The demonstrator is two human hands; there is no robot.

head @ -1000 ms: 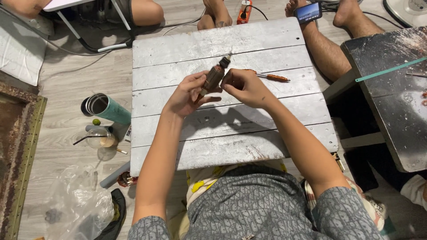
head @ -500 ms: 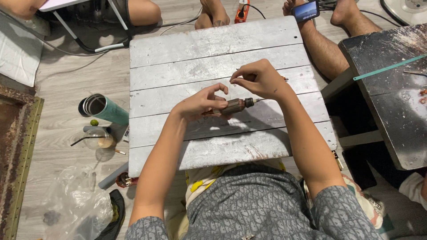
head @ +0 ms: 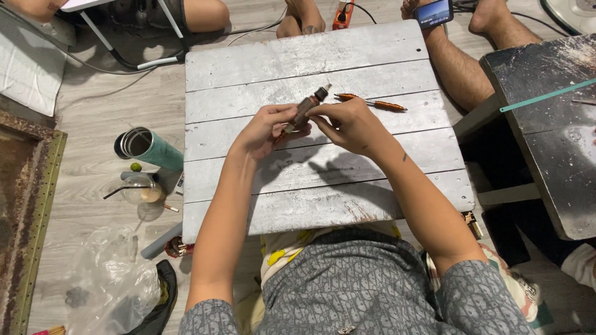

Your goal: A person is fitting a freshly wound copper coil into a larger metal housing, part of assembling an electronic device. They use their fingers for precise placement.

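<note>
Now, left hand (head: 266,129): fingers curled around the lower end of a small brown cylindrical tool (head: 304,109), gripping it.
Right hand (head: 351,124): closed, fingertips pinching the same tool just beside the left hand's grip.
Tool: tilted, dark tip pointing up and away from both hands, raised above the grey plank worktop (head: 298,56).
Beyond the right hand: an orange-handled tool (head: 371,102) lying flat on the worktop, near but apart.
Left of the left hand: a teal tumbler (head: 149,148) on its side on the floor, well apart.
</note>
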